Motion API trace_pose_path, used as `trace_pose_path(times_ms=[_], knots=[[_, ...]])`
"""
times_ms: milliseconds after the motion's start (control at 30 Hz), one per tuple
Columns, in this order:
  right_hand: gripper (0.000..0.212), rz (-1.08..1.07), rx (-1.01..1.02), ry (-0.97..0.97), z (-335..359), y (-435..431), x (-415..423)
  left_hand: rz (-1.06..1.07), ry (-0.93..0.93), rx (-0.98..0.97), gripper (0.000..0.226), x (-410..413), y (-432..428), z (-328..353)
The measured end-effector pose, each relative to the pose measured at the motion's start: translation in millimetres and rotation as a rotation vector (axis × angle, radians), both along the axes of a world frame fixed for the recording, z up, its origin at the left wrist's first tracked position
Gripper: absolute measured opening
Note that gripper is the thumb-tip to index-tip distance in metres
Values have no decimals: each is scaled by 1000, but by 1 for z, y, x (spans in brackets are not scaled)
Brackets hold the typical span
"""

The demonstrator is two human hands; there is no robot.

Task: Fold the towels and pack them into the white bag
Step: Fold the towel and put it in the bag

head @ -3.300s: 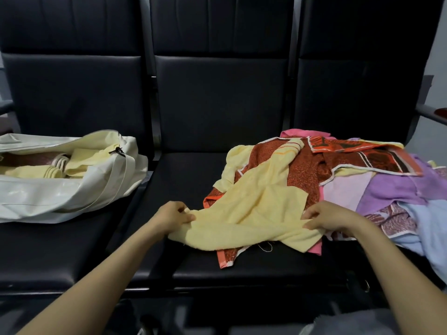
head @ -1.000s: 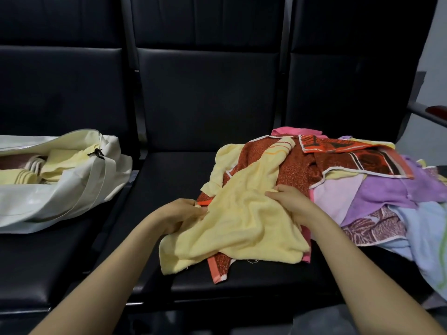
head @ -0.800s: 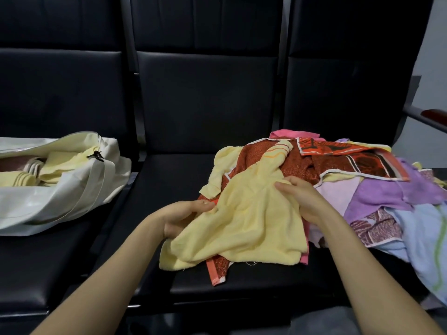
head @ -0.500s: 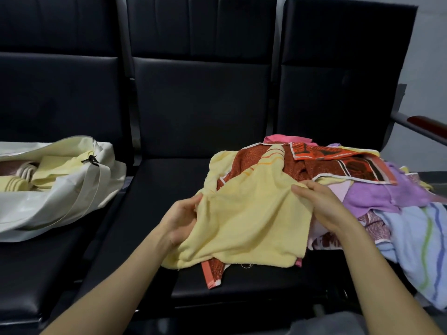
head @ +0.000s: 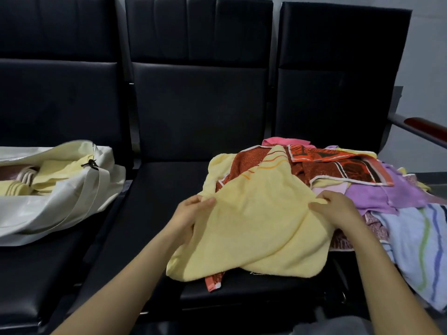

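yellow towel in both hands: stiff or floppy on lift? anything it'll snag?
Likely floppy: the yellow towel sags in loose folds between the left hand and right hand. Probably light, since finger grips at its edges hold it up. It may drag neighbours along: an orange towel corner pokes out from under it.

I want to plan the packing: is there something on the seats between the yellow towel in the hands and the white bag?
Nothing visible does. The left hand and right hand grip the yellow towel; only black seat separates it from the white bag, whose mouth lies open.
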State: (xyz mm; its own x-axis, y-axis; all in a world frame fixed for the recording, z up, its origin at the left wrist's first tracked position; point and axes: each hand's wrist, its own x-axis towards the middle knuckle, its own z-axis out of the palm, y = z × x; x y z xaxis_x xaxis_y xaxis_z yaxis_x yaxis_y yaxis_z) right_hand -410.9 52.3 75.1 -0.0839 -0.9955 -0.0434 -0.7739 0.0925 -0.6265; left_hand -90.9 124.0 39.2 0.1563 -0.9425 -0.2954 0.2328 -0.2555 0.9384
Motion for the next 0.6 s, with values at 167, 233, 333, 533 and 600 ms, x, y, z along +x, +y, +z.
trace_pose_path(times_ms=[167, 233, 333, 533, 600], knots=[[14, 42, 83, -264, 0, 4, -8, 3, 224, 214, 25, 25, 0, 17], [14, 58, 48, -267, -3, 5, -10, -54, 87, 276, 18, 32, 5, 16], [17, 80, -24, -263, -8, 7, -11, -91, -175, 264, 10, 32, 17, 4], [15, 164, -78, -277, -10, 20, -4, 140, -674, -3, 9, 22, 38, -11], [13, 144, -110, -338, -7, 24, -2, 201, -569, -57, 8, 24, 41, -2]])
